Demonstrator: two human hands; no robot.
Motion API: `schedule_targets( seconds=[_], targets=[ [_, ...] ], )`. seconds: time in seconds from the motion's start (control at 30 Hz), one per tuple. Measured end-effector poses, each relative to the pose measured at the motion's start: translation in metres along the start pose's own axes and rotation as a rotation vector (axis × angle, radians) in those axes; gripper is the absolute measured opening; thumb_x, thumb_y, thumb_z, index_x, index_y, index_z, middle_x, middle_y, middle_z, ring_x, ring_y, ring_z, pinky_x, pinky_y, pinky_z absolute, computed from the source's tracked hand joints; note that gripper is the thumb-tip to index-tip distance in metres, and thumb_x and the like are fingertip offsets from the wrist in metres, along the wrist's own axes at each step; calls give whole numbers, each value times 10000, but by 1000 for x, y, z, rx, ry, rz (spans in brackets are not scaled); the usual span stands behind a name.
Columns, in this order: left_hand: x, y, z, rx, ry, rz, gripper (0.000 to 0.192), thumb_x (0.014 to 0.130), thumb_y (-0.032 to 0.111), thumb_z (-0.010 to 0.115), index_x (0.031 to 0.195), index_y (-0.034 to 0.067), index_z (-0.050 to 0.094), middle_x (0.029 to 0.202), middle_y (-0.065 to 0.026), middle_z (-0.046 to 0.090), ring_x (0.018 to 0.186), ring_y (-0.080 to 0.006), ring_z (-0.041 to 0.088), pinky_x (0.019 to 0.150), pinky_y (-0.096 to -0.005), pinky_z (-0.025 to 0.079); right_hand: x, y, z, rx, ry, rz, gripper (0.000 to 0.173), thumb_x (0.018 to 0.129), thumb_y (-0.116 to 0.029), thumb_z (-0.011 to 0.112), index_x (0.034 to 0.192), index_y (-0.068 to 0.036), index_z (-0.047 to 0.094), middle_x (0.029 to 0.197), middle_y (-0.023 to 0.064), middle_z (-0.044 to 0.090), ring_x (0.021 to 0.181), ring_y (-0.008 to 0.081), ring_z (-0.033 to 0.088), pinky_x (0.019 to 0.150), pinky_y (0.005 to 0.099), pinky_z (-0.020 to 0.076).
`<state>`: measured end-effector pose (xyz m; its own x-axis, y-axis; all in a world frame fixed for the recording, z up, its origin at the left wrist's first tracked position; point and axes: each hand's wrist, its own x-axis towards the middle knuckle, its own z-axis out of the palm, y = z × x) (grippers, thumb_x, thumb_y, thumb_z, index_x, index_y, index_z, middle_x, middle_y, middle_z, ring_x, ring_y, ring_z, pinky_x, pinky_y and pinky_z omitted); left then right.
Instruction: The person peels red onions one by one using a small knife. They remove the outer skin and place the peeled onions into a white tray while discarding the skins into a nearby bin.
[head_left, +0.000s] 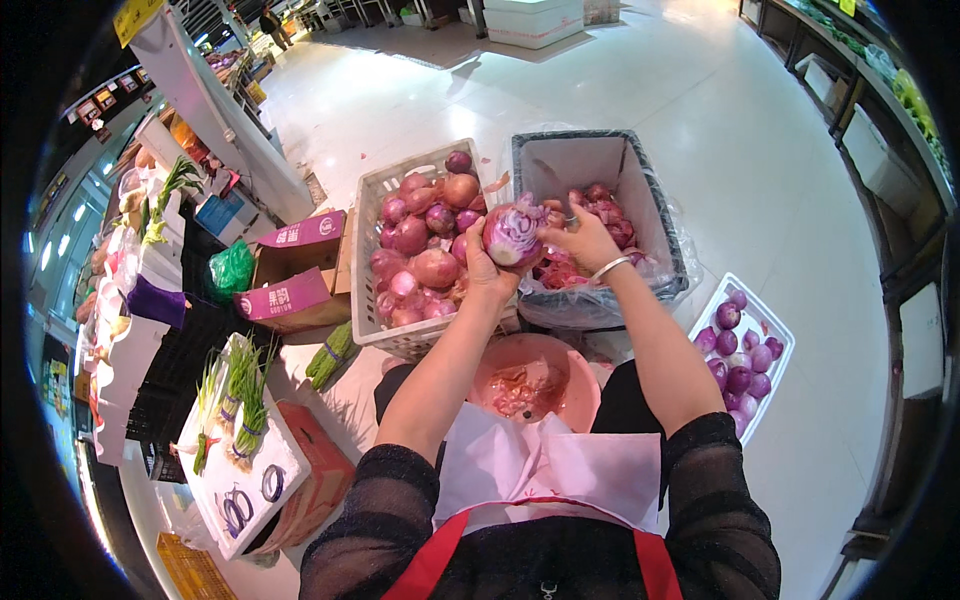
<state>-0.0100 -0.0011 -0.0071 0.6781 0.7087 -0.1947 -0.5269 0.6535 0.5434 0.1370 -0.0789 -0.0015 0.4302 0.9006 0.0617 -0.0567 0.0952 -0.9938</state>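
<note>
My left hand (487, 271) holds a large red onion (514, 234) whose outer layers are torn open, over the gap between a crate and a bin. Beside it, my right hand (586, 236) has its fingers spread near the onion's right side; whether it pinches a piece of skin I cannot tell. The white plastic crate (361, 247) on the left holds many red onions (433, 268). Onion skins (556, 271) lie in the lined bin (651, 180). Nearer me, a pink basin (585, 367) holds more skins.
Right of my knees, a white foam tray (780, 330) holds peeled red onions (739, 379). An open cardboard box (285, 300) stands left of the crate. Bundled green onions (251, 420) lie on a foam lid (202, 491), near a green bundle (332, 354) on the floor.
</note>
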Motion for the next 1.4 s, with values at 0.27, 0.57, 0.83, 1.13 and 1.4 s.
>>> schedule_targets(
  seconds=[0.27,0.57,0.83,1.13,1.4],
  targets=[
    [-2,-13,-11,51,-73,-42,486,844,442,533,1194,106,563,1166,-107,616,1038,-297,609,872,-521,508,22,19,1,-356,215,-206,195,805,-135,703,918,10,638,802,85,694,735,158,655,679,288,521],
    [-1,-5,-20,65,-150,-35,594,824,435,645,1286,91,495,1262,-120,552,1152,-297,540,1000,-478,438,20,15,-34,-900,336,-137,562,815,-409,644,1215,-25,550,1032,242,643,979,402,615,841,458,494],
    [-6,11,-16,281,-382,-33,646,740,126,734,1301,135,414,1211,-72,537,1121,-253,548,935,-488,491,-33,-31,13,-1063,136,-557,514,937,-426,457,1273,-41,523,885,195,646,846,362,633,725,451,510],
    [-12,19,-12,354,-206,18,676,673,32,695,1276,111,400,1162,-96,534,1065,-251,564,878,-454,520,-37,-40,15,-1150,93,-507,479,933,-417,451,1317,-134,493,797,172,649,767,348,638,653,452,512],
    [-22,17,1,403,-243,61,682,674,91,690,1291,100,401,1159,-102,537,1044,-242,573,813,-427,556,-21,-32,-4,-972,213,-350,467,932,-415,470,1335,-181,485,894,174,675,790,359,654,649,447,514]
  ],
)
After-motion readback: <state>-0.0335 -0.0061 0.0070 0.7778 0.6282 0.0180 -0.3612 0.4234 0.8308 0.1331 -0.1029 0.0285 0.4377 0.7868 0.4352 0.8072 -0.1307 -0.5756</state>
